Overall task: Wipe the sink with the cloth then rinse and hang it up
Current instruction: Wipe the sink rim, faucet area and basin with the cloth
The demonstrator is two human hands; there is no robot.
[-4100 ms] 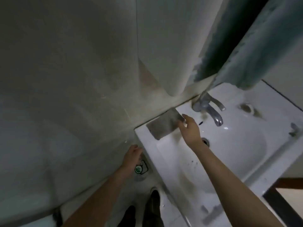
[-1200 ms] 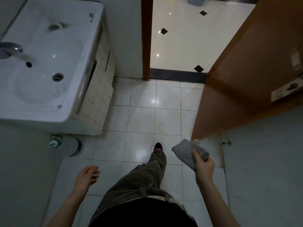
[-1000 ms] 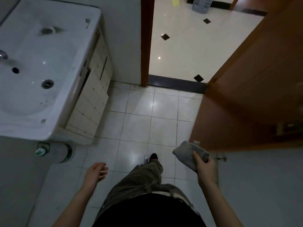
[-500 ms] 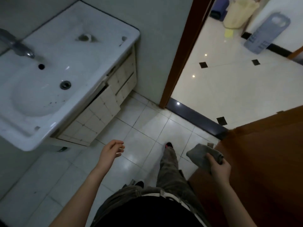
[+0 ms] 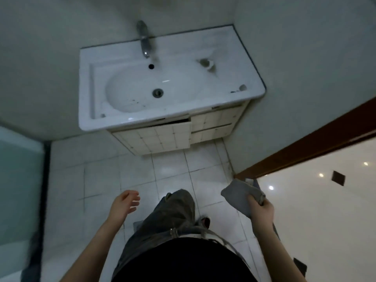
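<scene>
The white sink (image 5: pixel 87 82) stands straight ahead against the wall, with a chrome tap (image 5: pixel 144 42) at the back and a round drain (image 5: pixel 157 93) in the basin. Dark specks dot the basin near the drain. My right hand (image 5: pixel 261 211) is low on the right, well short of the sink, shut on a folded grey cloth (image 5: pixel 239 195). At lower centre, my left hand (image 5: pixel 125 204) hangs empty with its fingers apart over the floor tiles.
A tiled white cabinet (image 5: pixel 173 137) sits under the sink, one door slightly ajar. A brown door frame (image 5: pixel 309 143) runs along the right, with a bright glossy floor (image 5: pixel 325 210) beyond. A frosted glass panel (image 5: pixel 18 190) stands at the left. My legs are below.
The view has swung round so the sink now lies straight ahead instead of at the left. My right hand keeps hold of the cloth it took from the sink corner earlier.
</scene>
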